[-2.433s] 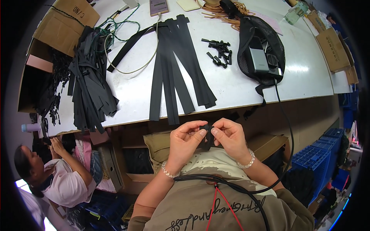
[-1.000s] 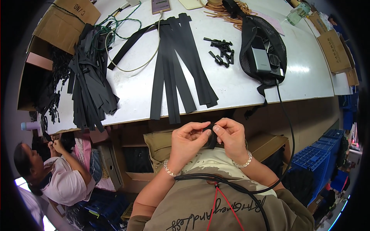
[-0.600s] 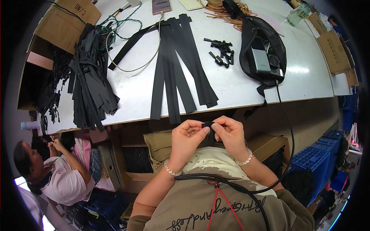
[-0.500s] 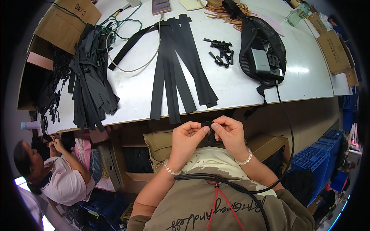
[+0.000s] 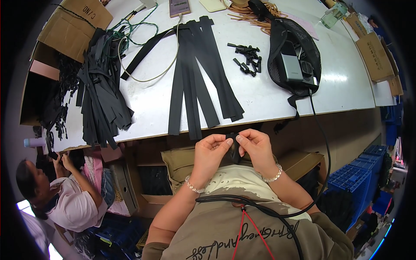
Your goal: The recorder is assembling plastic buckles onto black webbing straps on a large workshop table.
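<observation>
My left hand (image 5: pixel 211 152) and my right hand (image 5: pixel 255 149) meet just off the table's near edge, in front of my body. Each pinches part of a black strap (image 5: pixel 234 149) between thumb and fingers; the strap loops down between them. Its far end and any fitting on it are hidden by the fingers. Beyond my hands, several flat black straps (image 5: pixel 190 78) lie fanned out and hang slightly over the edge. A small pile of black plastic fittings (image 5: pixel 247 58) sits to their right.
A heap of black straps (image 5: pixel 102 91) lies at left beside an open cardboard box (image 5: pixel 73 26). At right are a black mesh pouch (image 5: pixel 294 56) with devices and a cable (image 5: pixel 323 134) running to me. A co-worker (image 5: pixel 71 195) works at lower left; blue crates (image 5: pixel 357 177) stand at right.
My hands have shifted very slightly left and up, and the strap between them now shows more as an open loop. The co-worker's hands have moved a little apart.
</observation>
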